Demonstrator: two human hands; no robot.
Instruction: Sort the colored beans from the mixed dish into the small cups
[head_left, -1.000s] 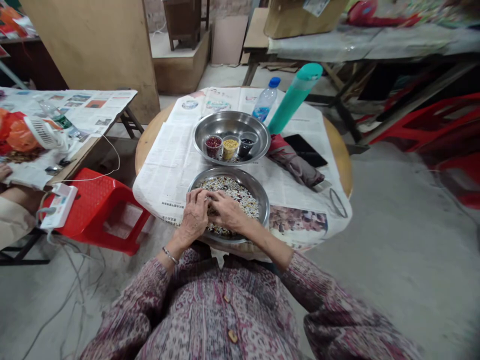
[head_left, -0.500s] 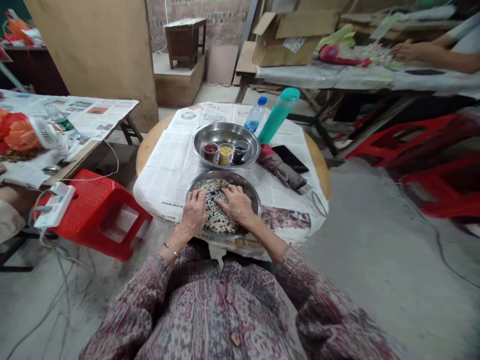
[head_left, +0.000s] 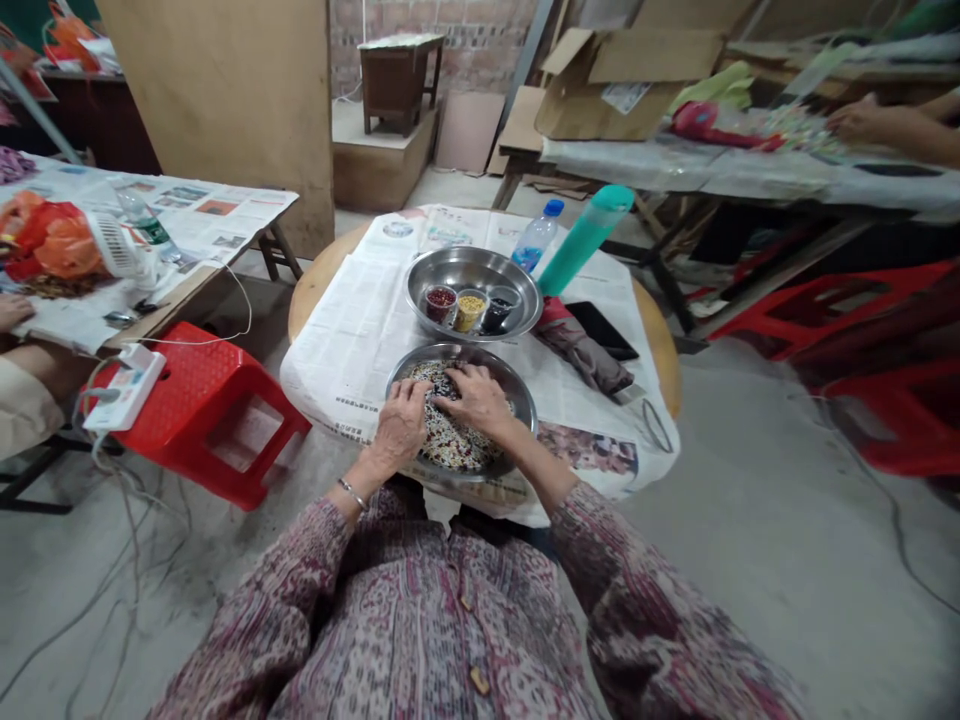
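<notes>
A steel pan [head_left: 522, 392] full of mixed beans [head_left: 454, 445] sits at the near edge of a round table covered in newspaper [head_left: 352, 330]. My left hand [head_left: 401, 422] rests on the pan's left side, fingers curled over the beans. My right hand [head_left: 478, 396] lies flat on the beans in the pan's middle, fingers spread toward the left. Behind it a second steel pan [head_left: 465, 268] holds three small cups: red beans [head_left: 439, 301], yellow beans [head_left: 469, 309] and black beans [head_left: 496, 312].
A clear water bottle [head_left: 537, 236] and a teal bottle [head_left: 583, 240] stand behind the pans. A folded cloth [head_left: 585, 350] and dark phone [head_left: 601, 329] lie right. A red stool [head_left: 196, 405] stands left. Another person's hand [head_left: 862, 118] works at the far-right table.
My hands spread apart from a clasped pose and my right hand moved up onto the beans in the pan's middle. The camera view tilted up and shifted slightly.
</notes>
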